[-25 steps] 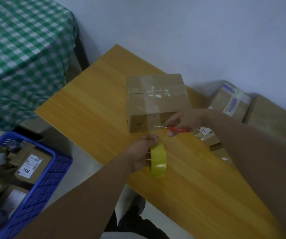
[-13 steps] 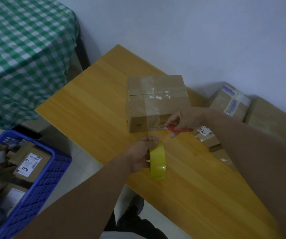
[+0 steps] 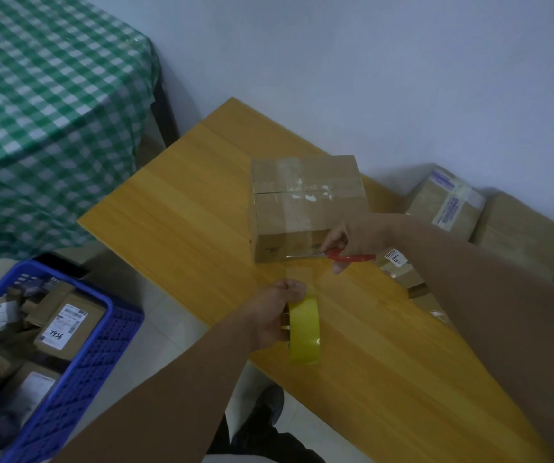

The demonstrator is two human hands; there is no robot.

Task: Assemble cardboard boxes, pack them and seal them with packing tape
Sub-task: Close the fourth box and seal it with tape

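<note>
A closed cardboard box (image 3: pixel 305 202) with clear tape over its top seam sits on the wooden table (image 3: pixel 185 212). My left hand (image 3: pixel 277 312) grips a yellow roll of packing tape (image 3: pixel 304 332) just in front of the box. A clear strip of tape (image 3: pixel 299 272) stretches from the roll up to the box's front face. My right hand (image 3: pixel 359 237) holds red-handled scissors (image 3: pixel 342 256), blades pointing left along the bottom front edge of the box, at the tape strip.
A blue plastic crate (image 3: pixel 95 359) full of labelled parcels stands on the floor at the lower left. More sealed parcels (image 3: pixel 449 203) lie against the wall at the right. A table with a green checked cloth (image 3: pixel 41 111) stands at the upper left.
The scissors' blades have slid further left across the tape strip at the box's front. My left hand has kept the roll pulled back, almost in the same place.
</note>
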